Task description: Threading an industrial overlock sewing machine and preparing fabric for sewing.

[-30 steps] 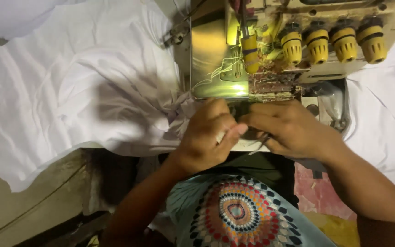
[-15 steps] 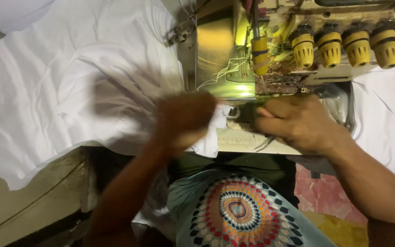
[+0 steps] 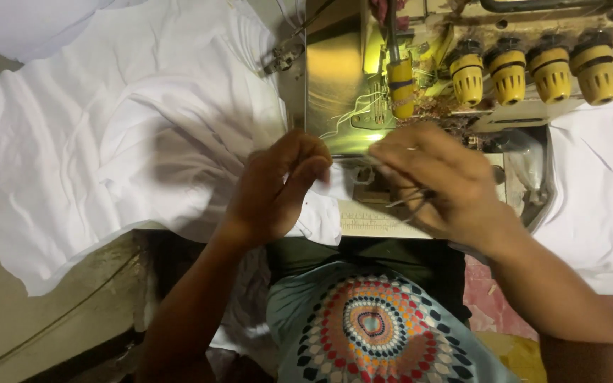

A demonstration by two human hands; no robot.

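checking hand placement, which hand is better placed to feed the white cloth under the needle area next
Probably the left hand: it rests on the white cloth beside the sewing machine. The right hand holds a thin metal tool.

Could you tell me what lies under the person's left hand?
White cloth lies under the left hand, spreading leftward over the table. The cloth's edge right beneath the palm is covered.

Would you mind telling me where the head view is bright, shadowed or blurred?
Head view: a lamp throws yellow-green glare on the sewing machine's shiny metal plate; the left hand casts a soft shadow on the rumpled white cloth; the right hand is slightly blurred; the lower corners are dim.
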